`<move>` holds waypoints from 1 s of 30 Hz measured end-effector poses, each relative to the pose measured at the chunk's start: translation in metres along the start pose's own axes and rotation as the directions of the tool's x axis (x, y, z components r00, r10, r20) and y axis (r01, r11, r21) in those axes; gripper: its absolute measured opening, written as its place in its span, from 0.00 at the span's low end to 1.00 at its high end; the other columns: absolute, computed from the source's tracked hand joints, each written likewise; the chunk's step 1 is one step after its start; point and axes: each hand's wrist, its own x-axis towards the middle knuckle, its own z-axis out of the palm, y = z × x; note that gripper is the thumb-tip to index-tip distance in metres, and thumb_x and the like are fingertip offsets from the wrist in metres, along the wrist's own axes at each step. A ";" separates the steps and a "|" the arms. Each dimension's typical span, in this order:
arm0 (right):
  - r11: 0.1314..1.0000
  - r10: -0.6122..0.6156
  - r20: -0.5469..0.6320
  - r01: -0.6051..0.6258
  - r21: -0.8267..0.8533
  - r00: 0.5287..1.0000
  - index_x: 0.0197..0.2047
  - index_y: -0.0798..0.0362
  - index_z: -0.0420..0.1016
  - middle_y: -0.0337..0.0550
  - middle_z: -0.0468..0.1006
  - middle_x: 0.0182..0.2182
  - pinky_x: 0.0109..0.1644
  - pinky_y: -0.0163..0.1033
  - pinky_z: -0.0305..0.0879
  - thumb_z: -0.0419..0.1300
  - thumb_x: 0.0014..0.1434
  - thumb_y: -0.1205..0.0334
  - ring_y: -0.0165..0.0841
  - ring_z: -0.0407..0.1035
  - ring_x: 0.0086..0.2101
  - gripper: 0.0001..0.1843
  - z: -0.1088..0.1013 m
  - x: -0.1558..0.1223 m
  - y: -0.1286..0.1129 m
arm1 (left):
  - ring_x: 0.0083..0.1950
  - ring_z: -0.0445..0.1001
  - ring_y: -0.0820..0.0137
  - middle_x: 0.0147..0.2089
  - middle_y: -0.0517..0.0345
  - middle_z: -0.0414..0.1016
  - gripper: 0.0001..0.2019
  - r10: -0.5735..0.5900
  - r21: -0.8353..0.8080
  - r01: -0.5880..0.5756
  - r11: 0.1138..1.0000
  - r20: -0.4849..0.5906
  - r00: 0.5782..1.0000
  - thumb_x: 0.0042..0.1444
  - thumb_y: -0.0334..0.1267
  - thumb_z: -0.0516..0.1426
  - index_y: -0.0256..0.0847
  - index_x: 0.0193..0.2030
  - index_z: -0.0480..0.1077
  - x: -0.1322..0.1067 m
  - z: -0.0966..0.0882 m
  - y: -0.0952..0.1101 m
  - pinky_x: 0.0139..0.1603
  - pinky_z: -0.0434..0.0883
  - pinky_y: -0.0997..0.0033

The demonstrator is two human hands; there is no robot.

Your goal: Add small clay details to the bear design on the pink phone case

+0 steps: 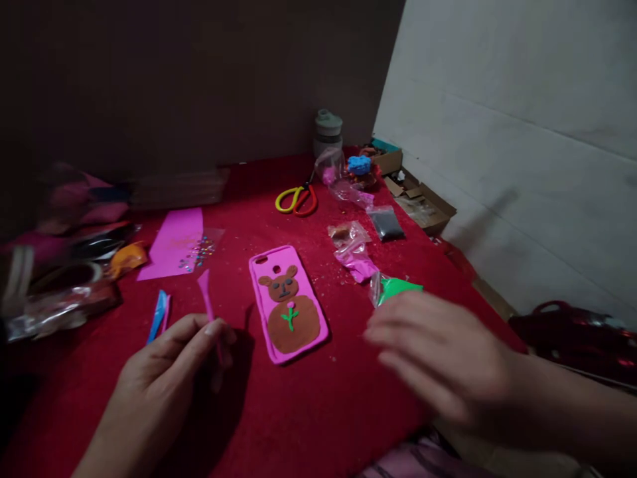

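Observation:
Between the thumb and fingers of my left hand [174, 358] is a slim pink plastic modelling tool [205, 292], its flat tip pointing up. Right of it lies a pink phone case [311, 285] covered in clay. A brown clay bear [283, 335] decorates the case, with a small green-stemmed flower on its belly. My right hand [438, 352], slightly blurred, hovers over the table's right side with fingers stretched and thumb apart; I see nothing in it. Just behind it sits a bag of green clay [395, 289], partly covered by the hand.
A blue tool [158, 315] rests left of my left hand. Scissors [298, 200] with yellow and red handles lie farther back. Clay packets, including a grey one [385, 224], line the right. Pink paper [174, 242], a bottle [328, 133] and a cardboard box [423, 202] stand around the red tabletop [298, 411].

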 end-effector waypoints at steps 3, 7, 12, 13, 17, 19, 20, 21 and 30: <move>0.958 0.235 -0.132 -0.253 -0.137 0.963 0.50 0.57 0.69 0.54 0.75 0.43 0.47 0.50 0.68 0.55 0.65 0.61 0.44 0.69 0.44 0.12 0.000 -0.016 0.033 | 0.21 0.63 0.76 0.21 0.64 0.67 0.17 0.036 0.023 -0.037 0.999 0.044 0.998 0.56 0.53 0.58 0.41 0.28 0.69 -0.001 -0.002 0.007 0.20 0.62 0.80; 0.913 0.349 -0.096 -0.362 -0.187 0.932 0.53 0.57 0.65 0.55 0.72 0.45 0.47 0.52 0.67 0.57 0.63 0.49 0.48 0.68 0.45 0.23 0.016 -0.028 0.054 | 0.19 0.60 0.78 0.20 0.66 0.66 0.16 0.035 0.008 -0.035 0.999 0.034 0.999 0.57 0.52 0.58 0.40 0.30 0.68 -0.001 -0.002 0.009 0.18 0.59 0.81; 0.928 0.330 -0.086 -0.340 -0.150 0.940 0.53 0.57 0.64 0.52 0.72 0.43 0.48 0.50 0.66 0.56 0.64 0.52 0.45 0.69 0.43 0.20 0.033 -0.026 0.060 | 0.20 0.62 0.77 0.23 0.67 0.68 0.15 0.028 -0.038 -0.029 0.999 -0.006 1.000 0.55 0.49 0.59 0.41 0.44 0.67 -0.002 -0.002 0.009 0.17 0.60 0.81; 0.931 0.327 -0.084 -0.336 -0.145 0.941 0.53 0.57 0.64 0.52 0.71 0.43 0.48 0.50 0.66 0.57 0.64 0.53 0.44 0.68 0.43 0.20 0.034 -0.027 0.060 | 0.20 0.62 0.77 0.23 0.67 0.68 0.16 0.033 -0.048 -0.033 0.998 -0.006 0.999 0.55 0.47 0.60 0.41 0.45 0.66 -0.002 -0.002 0.010 0.17 0.60 0.81; 0.936 0.308 -0.113 -0.322 -0.140 0.945 0.59 0.59 0.60 0.53 0.71 0.44 0.48 0.48 0.66 0.57 0.64 0.57 0.44 0.68 0.44 0.24 0.036 -0.032 0.058 | 0.19 0.61 0.76 0.23 0.69 0.66 0.20 0.042 -0.080 -0.042 0.996 -0.005 0.999 0.54 0.45 0.61 0.43 0.51 0.62 0.001 -0.001 0.009 0.15 0.60 0.81; 0.939 0.317 -0.119 -0.329 -0.098 0.941 0.62 0.57 0.59 0.52 0.71 0.45 0.47 0.46 0.66 0.57 0.64 0.57 0.42 0.68 0.44 0.26 0.034 -0.033 0.055 | 0.17 0.60 0.76 0.21 0.70 0.66 0.22 0.031 -0.079 -0.032 0.996 -0.006 0.999 0.54 0.45 0.61 0.44 0.53 0.60 0.003 -0.001 0.008 0.14 0.59 0.81; 0.940 0.326 -0.112 -0.335 -0.066 0.939 0.62 0.55 0.59 0.51 0.71 0.45 0.46 0.45 0.67 0.57 0.64 0.57 0.42 0.68 0.44 0.26 0.032 -0.033 0.053 | 0.17 0.60 0.76 0.21 0.70 0.66 0.22 0.030 -0.076 -0.031 0.997 -0.005 1.000 0.54 0.45 0.60 0.44 0.53 0.59 0.004 -0.001 0.008 0.14 0.58 0.81; 0.940 0.336 -0.097 -0.340 -0.032 0.937 0.62 0.54 0.60 0.50 0.70 0.44 0.45 0.44 0.67 0.57 0.64 0.57 0.41 0.69 0.43 0.25 0.030 -0.031 0.051 | 0.18 0.61 0.75 0.21 0.69 0.66 0.22 0.029 -0.069 -0.029 0.997 -0.002 1.000 0.54 0.45 0.60 0.44 0.54 0.59 0.004 -0.001 0.008 0.14 0.58 0.81; 0.949 0.294 0.047 -0.297 0.101 0.955 0.58 0.48 0.62 0.47 0.69 0.46 0.47 0.43 0.66 0.57 0.64 0.59 0.39 0.67 0.45 0.20 0.019 -0.020 0.052 | 0.24 0.65 0.76 0.29 0.62 0.73 0.15 0.057 0.061 -0.054 0.997 -0.052 0.997 0.54 0.45 0.61 0.42 0.46 0.69 -0.001 -0.001 0.008 0.19 0.62 0.82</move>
